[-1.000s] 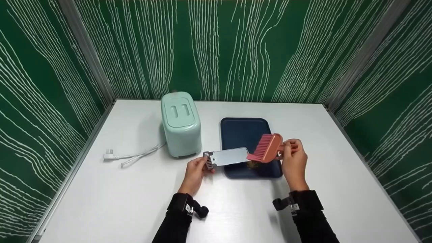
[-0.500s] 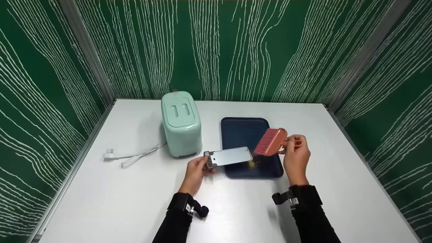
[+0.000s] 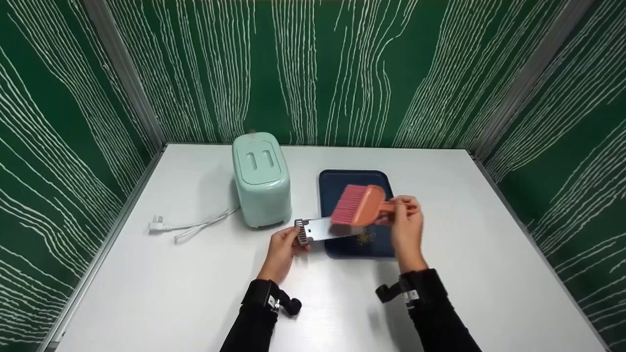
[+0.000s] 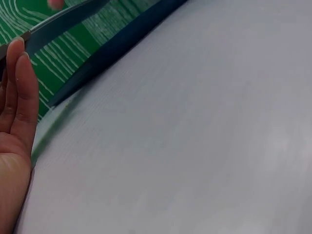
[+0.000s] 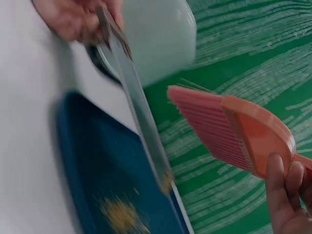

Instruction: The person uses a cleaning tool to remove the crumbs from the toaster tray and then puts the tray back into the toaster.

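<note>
My left hand (image 3: 281,252) pinches the grey vented end of a flat metal crumb tray (image 3: 319,230), which reaches out over a navy tray (image 3: 337,252). My right hand (image 3: 408,232) grips the handle of an orange brush (image 3: 370,205) with pink bristles, held above the crumb tray's far half and partly hiding it. In the right wrist view, the bristles stand apart from the crumb tray (image 5: 141,107), and some crumbs cling to its far end. A small heap of yellowish crumbs (image 5: 122,214) lies in the navy tray.
A mint-green toaster (image 3: 265,200) stands behind and left of the hands, a lid with two slot-shaped recesses on top. Its white cord and plug (image 3: 157,226) lie on the white table (image 3: 195,293) to the left. Green patterned walls enclose the back and sides.
The brush has swung off the crumb tray's far end to the right, then come back left over it. Crumbs in the navy tray came into sight. My left hand has barely moved.
</note>
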`<state>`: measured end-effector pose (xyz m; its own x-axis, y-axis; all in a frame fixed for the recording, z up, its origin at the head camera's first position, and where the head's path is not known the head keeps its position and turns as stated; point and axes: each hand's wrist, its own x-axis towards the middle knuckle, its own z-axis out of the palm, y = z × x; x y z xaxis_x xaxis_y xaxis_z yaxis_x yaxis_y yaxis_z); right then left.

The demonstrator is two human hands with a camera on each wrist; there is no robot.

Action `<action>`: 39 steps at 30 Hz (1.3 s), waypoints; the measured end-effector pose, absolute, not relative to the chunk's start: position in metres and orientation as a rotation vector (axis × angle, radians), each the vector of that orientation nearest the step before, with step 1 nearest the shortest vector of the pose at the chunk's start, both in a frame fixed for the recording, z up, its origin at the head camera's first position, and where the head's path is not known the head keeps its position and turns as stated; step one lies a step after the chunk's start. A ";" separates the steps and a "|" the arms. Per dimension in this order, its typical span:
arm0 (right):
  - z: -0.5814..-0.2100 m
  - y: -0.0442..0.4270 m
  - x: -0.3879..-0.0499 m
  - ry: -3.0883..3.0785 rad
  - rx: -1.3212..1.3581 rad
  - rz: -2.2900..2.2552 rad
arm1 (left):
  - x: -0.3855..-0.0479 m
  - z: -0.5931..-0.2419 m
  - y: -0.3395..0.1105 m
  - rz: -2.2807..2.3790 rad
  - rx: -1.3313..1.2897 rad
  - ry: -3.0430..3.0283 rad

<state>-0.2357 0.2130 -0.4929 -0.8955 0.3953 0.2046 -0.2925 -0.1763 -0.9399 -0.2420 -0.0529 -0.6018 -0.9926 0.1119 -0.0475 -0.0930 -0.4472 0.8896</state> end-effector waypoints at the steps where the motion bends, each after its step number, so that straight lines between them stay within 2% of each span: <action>1: -0.495 0.206 -0.234 -1.676 -0.117 2.139 | -0.242 -0.602 -0.053 2.577 0.020 1.571; 8: -0.510 0.172 -0.232 -1.703 -0.082 2.178 | -0.243 -0.601 -0.053 2.589 0.021 1.544; 14: -0.519 0.164 -0.232 -1.800 -0.082 2.091 | -0.242 -0.600 -0.052 2.590 0.033 1.544; 24: -0.514 0.181 -0.230 -1.991 -0.053 1.945 | -0.242 -0.600 -0.052 2.589 0.008 1.572; 39: -0.510 0.222 -0.233 -2.031 -0.156 1.860 | -0.242 -0.601 -0.053 2.583 0.042 1.580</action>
